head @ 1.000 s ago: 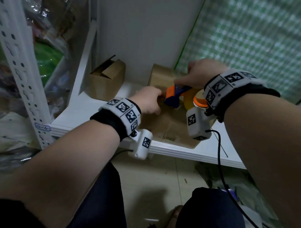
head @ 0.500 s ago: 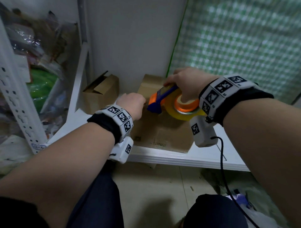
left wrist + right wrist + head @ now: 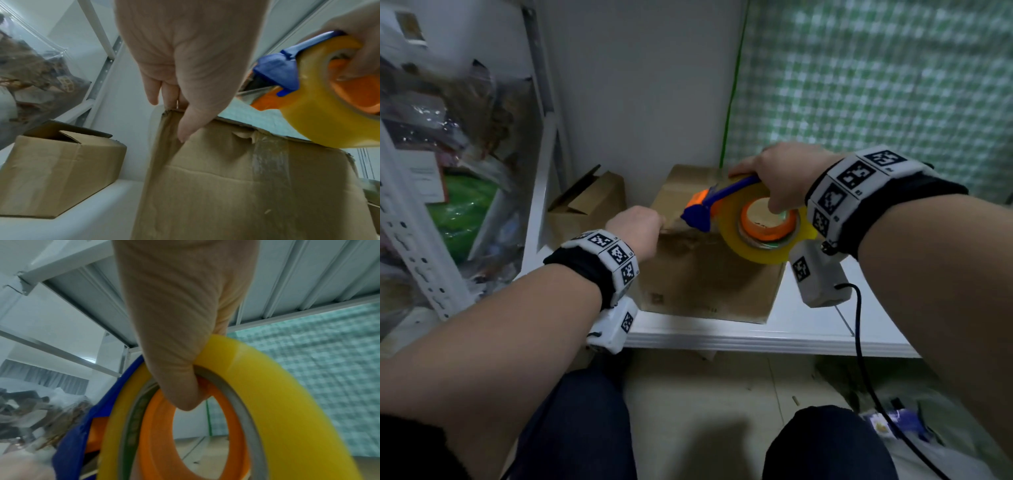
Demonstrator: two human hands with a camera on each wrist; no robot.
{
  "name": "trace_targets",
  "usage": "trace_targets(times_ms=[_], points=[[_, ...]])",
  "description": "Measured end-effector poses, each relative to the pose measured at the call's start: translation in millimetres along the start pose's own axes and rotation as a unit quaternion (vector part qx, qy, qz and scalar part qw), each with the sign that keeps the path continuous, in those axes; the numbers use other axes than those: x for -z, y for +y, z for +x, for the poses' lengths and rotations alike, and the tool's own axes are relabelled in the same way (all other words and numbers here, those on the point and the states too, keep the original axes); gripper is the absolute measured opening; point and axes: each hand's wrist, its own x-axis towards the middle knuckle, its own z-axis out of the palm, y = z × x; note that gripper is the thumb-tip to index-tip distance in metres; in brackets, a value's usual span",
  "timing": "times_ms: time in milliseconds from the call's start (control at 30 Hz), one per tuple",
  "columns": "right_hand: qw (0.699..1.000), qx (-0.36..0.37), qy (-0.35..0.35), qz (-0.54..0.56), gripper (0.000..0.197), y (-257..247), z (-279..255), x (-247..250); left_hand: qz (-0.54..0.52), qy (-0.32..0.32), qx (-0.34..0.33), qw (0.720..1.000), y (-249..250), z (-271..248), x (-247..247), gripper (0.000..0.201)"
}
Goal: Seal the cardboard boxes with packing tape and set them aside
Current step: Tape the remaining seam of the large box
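Observation:
A brown cardboard box (image 3: 705, 274) (image 3: 246, 194) stands on the white shelf (image 3: 808, 329). My left hand (image 3: 635, 229) (image 3: 185, 56) pinches its upper left front corner, thumb on the front face and fingers over the top edge. My right hand (image 3: 780, 178) (image 3: 180, 321) grips a tape dispenser (image 3: 756, 226) (image 3: 318, 97) with a yellow roll (image 3: 267, 386), an orange core and a blue cutter head. The thumb hooks into the core. The cutter head sits above the box's top front edge, just right of my left hand. A worn strip of tape (image 3: 269, 162) runs down the box's front.
A smaller box (image 3: 589, 205) (image 3: 57, 170) with open flaps sits to the left on the same shelf. A perforated rack upright (image 3: 410, 222) and plastic bags of goods (image 3: 448, 137) fill the left. Green checked cloth (image 3: 876, 85) hangs at the right. A cable (image 3: 859, 342) dangles from my right wrist.
My right hand has drawn the dispenser toward me and to the right, so the roll now hangs over the box's front edge. My left hand keeps its hold on the corner.

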Motion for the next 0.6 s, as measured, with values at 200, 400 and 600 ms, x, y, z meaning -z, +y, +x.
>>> trace_targets(times_ms=[200,400,600], points=[[0.996,-0.071,0.024,-0.047,0.069,45.3,-34.7,-15.8,0.031,-0.011,-0.001,0.999,6.5,3.3,2.0,0.036],[0.994,-0.063,0.049,-0.074,0.063,47.8,-34.2,-28.3,0.071,-0.012,-0.006,0.997,10.5,5.7,2.9,0.031],[0.995,-0.053,0.033,-0.083,0.063,45.6,-33.0,-36.8,0.091,-0.003,0.004,0.996,11.5,7.2,-1.7,0.024]])
